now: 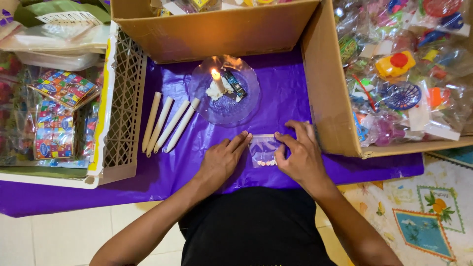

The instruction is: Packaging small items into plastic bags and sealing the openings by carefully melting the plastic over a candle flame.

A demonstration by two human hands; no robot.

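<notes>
Lying left of the fingers, four pale candles (167, 124) rest by a beige crate (120, 113). Left hand (220, 160), fingers together, presses flat beside a small clear bag (263, 150); right hand (298, 153) pinches its edge. Beyond the fingertips, a lit candle on a glass plate (225, 111); a cardboard box (325, 98) crowds the right.

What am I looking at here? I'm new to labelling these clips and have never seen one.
This is one picture from a camera worn on a person's head, looking down at their own bare hands; there is no machine. The left hand and right hand press on a small clear plastic bag holding a row of small pale pieces, flat on a purple plastic table cover. Behind it a lit white candle stands on a clear glass plate, with four unlit cream candles beside it. Brown cardboard boxes of bagged toys surround the space.
</notes>
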